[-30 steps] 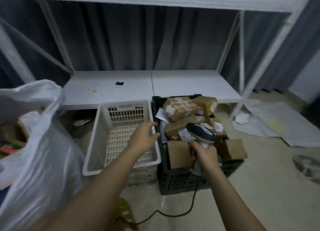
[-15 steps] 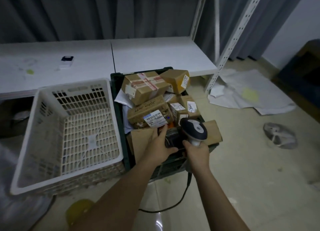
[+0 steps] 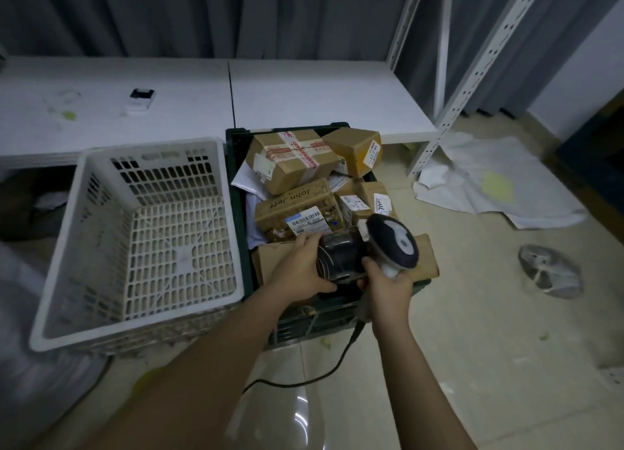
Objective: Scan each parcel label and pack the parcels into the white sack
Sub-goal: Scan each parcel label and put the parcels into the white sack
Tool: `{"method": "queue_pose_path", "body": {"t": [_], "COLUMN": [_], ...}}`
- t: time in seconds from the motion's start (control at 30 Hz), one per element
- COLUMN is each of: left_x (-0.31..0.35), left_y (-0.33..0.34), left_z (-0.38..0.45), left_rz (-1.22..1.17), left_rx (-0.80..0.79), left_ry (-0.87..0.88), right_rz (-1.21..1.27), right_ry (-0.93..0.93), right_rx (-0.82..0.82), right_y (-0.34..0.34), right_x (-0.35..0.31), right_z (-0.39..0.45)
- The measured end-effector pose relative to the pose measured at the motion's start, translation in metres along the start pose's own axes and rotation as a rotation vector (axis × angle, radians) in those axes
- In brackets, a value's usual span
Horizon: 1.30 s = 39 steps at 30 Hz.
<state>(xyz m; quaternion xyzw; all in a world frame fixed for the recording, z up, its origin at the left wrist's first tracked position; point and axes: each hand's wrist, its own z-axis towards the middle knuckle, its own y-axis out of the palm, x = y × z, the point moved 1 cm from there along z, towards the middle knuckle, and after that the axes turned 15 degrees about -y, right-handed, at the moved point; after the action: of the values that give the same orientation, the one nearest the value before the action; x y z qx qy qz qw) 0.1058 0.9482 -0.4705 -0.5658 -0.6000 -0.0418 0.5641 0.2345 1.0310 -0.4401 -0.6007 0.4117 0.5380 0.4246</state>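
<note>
A dark green crate (image 3: 238, 165) on the floor holds several brown cardboard parcels, among them a taped box (image 3: 292, 160) and one printed "John Jeff" (image 3: 297, 209) with a barcode label. My left hand (image 3: 299, 269) grips a small black parcel (image 3: 341, 258) just above the crate's near end. My right hand (image 3: 388, 289) holds the handle of a barcode scanner (image 3: 393, 240), whose head sits right beside the black parcel. Part of the white sack (image 3: 20, 314) shows at the far left edge.
A white slatted basket (image 3: 145, 243) stands left of the crate. Behind both runs a low white shelf (image 3: 304, 95) with a small device (image 3: 140, 98). The scanner cable (image 3: 304, 380) trails over the tiled floor. Crumpled white sheets (image 3: 489, 182) lie at right by a rack upright (image 3: 472, 78).
My left hand moved from above the basket to the crate and took hold of the black parcel, lifting it toward the scanner. The view dropped down and moved closer.
</note>
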Motion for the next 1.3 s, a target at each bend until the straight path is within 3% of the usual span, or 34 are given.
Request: {"method": "queue_pose_path", "body": {"t": [0.1, 0.23, 0.33, 0.6, 0.73, 0.83, 0.9, 0.97, 1.03, 1.1, 1.2, 1.3], "left_x": [0.0, -0.002, -0.003, -0.011, -0.02, -0.023, -0.028, -0.037, -0.043, -0.048, -0.059, -0.068], "left_y": [-0.043, -0.113, -0.163, -0.273, -0.313, -0.337, -0.347, -0.357, -0.368, -0.384, -0.405, -0.411], "left_z": [-0.017, -0.055, -0.097, -0.239, -0.3, -0.332, -0.35, -0.362, -0.37, -0.37, -0.372, -0.378], "left_rz": [-0.159, -0.457, -0.521, -0.121, 0.202, 0.395, 0.392, 0.208, -0.216, -0.596, -0.827, -1.063], "left_rx": [0.094, 0.212, 0.305, 0.674, 0.892, 0.962, 0.94, 0.881, 0.843, 0.871, 0.878, 0.655], "left_ry": [-0.058, -0.198, -0.161, 0.136, 0.288, 0.295, 0.26, 0.286, 0.281, 0.162, -0.066, -0.072], "right_rz": [0.061, 0.111, 0.14, 0.345, 0.417, 0.454, 0.498, 0.548, 0.506, 0.468, 0.449, 0.422], "right_ry": [-0.004, -0.008, -0.069, -0.16, -0.228, -0.204, -0.191, -0.199, -0.244, -0.296, -0.354, -0.413], "right_rx": [0.02, -0.079, -0.18, -0.511, -0.689, -0.77, -0.796, -0.837, -0.851, -0.852, -0.888, -0.95], "right_y": [-0.001, 0.018, 0.047, 0.14, 0.176, 0.196, 0.207, 0.218, 0.226, 0.235, 0.246, 0.253], "right_x": [-0.015, -0.043, -0.076, -0.194, -0.244, -0.268, -0.28, -0.285, -0.284, -0.282, -0.28, -0.277], "right_z": [-0.008, -0.022, -0.043, -0.135, -0.193, -0.228, -0.246, -0.261, -0.274, -0.285, -0.297, -0.302]}}
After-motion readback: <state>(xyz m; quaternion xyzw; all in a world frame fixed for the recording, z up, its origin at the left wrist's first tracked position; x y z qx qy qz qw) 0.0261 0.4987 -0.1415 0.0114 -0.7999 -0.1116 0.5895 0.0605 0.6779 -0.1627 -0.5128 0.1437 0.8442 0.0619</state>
